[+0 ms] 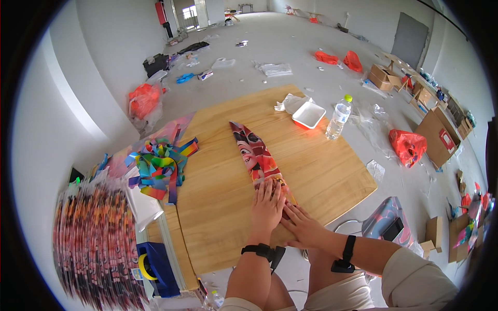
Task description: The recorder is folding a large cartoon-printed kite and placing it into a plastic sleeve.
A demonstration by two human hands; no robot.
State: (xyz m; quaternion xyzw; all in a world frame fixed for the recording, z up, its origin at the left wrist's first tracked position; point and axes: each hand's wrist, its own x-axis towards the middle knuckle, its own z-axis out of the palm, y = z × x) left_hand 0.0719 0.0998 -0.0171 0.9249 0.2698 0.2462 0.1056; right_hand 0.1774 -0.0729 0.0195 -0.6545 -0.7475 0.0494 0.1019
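Note:
A long, narrow folded sheet (252,151) printed with a red and black cartoon figure lies on the wooden table (207,217), its pointed end toward the far side. My left hand (268,203) rests flat on its near part, fingers stretched forward. Just to the right, my right hand (303,225) lies with extended fingers over the sheet's near end, fingertips beside the left hand. Both palms face down and press on the sheet; its nearest end is partly hidden beneath them.
Rainbow ribbons (162,165) heap at the table's left. Below them stand a thick stack of printed sheets (98,243) and a blue tape dispenser (158,269). A water bottle (339,118) and a white food tray (309,115) stand at the far right. Boxes (385,78) sit on the floor.

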